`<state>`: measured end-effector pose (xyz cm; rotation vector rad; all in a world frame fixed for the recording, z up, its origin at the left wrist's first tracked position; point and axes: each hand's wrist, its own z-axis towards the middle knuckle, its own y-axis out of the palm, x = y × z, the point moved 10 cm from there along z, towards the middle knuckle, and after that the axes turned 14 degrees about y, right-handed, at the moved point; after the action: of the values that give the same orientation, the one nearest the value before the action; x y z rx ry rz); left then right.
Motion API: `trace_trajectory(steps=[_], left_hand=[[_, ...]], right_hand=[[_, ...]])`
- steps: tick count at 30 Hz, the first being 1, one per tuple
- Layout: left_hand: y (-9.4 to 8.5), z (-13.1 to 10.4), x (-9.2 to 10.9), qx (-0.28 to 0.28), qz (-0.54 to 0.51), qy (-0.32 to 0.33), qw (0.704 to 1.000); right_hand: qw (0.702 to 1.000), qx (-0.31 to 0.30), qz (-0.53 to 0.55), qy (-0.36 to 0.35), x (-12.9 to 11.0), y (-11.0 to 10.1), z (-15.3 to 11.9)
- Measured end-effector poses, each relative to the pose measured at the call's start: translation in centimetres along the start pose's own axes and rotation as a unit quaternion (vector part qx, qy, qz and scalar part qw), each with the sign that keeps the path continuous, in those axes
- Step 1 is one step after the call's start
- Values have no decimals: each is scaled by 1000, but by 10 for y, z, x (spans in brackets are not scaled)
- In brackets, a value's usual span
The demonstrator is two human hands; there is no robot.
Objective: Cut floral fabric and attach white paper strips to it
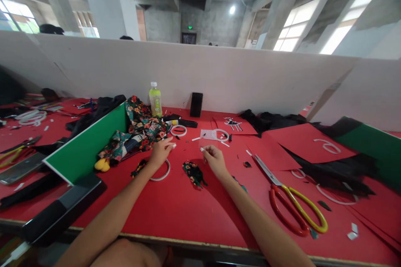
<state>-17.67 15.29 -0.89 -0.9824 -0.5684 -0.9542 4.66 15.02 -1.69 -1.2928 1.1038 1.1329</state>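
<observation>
My left hand (161,151) is over the table left of centre, its fingers stretched to the right and slightly apart, with a small white spot at one fingertip. Opposite it, my right hand (214,160) has thumb and finger pinched at a tiny white piece (202,149). A gap separates the two hands. Between and below them lies a dark floral fabric scrap (193,173). Under my left wrist are a white ring (168,171) and another floral scrap (135,170). A checkered white sheet (208,134) and a second ring (223,135) lie beyond my right hand.
Large scissors (282,190) with red and yellow handles lie right, near red sheets (313,142) and black fabric (332,171). Floral cloth (147,125), a green board (89,146) and a black case (64,208) are left. A bottle (155,100) and black block (196,104) stand behind.
</observation>
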Motion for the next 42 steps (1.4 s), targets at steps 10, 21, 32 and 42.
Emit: trace_trajectory(steps=[10,21,32,42], left_hand=[[1,0,13,-42,100,33,994],[24,-7,37,-152,155,143,966],[63,-33,38,-236,-8,103,966],[54,-29,52,-201,-98,96,970]], right_hand=[[975,13,-206,-82,-13,6,-13],[906,-103,-392,-121,-14,36,-38],[964,-172,-203,-1,3,38,-29],[969,-243,-18,37,-6,39,-35]])
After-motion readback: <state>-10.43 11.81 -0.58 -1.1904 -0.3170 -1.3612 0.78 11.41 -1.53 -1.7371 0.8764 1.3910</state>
